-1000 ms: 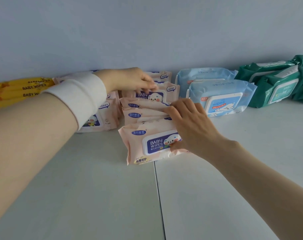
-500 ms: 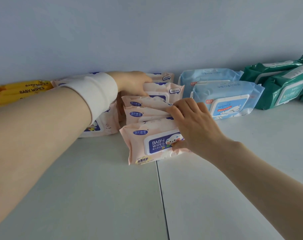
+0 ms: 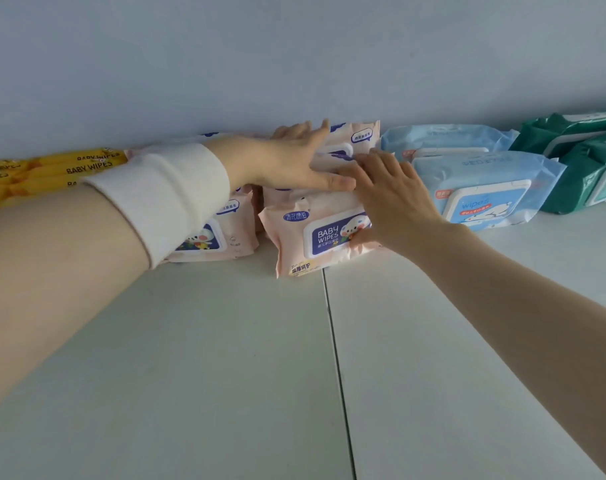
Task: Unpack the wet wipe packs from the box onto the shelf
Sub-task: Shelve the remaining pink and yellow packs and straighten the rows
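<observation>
Several pink baby wipe packs lean in a row on the white shelf (image 3: 225,358), the front pink pack (image 3: 315,237) facing me. My left hand (image 3: 287,161) lies flat with straight fingers on the packs behind it, reaching to the rear pink pack (image 3: 360,135) by the wall. My right hand (image 3: 391,199) presses with spread fingers on the right end of the front packs. A second pink stack (image 3: 222,230) sits under my left wrist. The box is out of view.
Yellow packs (image 3: 52,171) line the wall at left. Light blue packs (image 3: 485,192) stand to the right of the pink ones, green packs (image 3: 585,168) beyond them. A seam (image 3: 332,341) divides the shelf boards. The grey wall closes the back.
My left hand went from gripping a rear pack to lying flat with fingers straight. My right hand uncurled and spread over the front packs. The pink row has been pushed closer together toward the wall.
</observation>
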Demonstrator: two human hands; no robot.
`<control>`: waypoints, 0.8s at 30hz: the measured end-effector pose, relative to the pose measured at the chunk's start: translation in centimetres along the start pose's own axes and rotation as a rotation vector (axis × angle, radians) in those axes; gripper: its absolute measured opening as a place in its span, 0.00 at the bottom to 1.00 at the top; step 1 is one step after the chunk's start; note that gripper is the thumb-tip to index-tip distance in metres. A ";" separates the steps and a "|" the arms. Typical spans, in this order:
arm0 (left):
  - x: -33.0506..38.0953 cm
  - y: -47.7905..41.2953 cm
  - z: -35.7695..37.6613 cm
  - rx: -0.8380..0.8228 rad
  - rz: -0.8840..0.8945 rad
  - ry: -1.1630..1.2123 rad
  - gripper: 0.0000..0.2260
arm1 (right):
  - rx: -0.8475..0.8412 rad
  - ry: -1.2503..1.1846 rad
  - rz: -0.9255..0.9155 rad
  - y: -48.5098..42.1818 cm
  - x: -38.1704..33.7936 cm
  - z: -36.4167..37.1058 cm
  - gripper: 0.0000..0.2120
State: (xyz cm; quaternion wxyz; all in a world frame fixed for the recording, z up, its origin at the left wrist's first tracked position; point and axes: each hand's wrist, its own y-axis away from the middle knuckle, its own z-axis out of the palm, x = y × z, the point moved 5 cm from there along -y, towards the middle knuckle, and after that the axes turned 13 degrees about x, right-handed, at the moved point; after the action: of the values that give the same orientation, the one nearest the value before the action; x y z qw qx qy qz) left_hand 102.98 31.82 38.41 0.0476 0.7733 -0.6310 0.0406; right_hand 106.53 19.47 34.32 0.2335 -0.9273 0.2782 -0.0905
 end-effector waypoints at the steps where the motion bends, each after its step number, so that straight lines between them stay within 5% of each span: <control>1: 0.3 1.2 0.4 -0.007 0.012 -0.054 0.51 | 0.023 -0.043 0.017 0.4 0.0 -0.2 0.49; 5: 1.0 4.6 2.9 0.109 0.098 -0.269 0.51 | 0.214 -0.202 0.193 3.5 0.2 -0.1 0.55; 9: 0.6 4.5 3.4 0.212 0.054 -0.290 0.49 | 0.475 -0.190 0.406 6.4 0.5 0.6 0.47; 15: -0.5 3.3 3.3 0.268 0.129 -0.342 0.48 | 0.333 -0.535 0.621 5.4 -0.7 2.9 0.43; 24: -1.1 3.2 2.9 0.114 0.066 -0.226 0.51 | 0.317 -0.710 0.860 7.4 0.0 3.7 0.41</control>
State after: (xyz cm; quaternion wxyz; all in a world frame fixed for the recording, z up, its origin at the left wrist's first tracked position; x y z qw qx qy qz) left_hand 99.62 31.91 35.50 -0.0692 0.7533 -0.6540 -0.0092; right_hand 104.11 15.45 27.56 0.4644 -0.6581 0.5178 0.2884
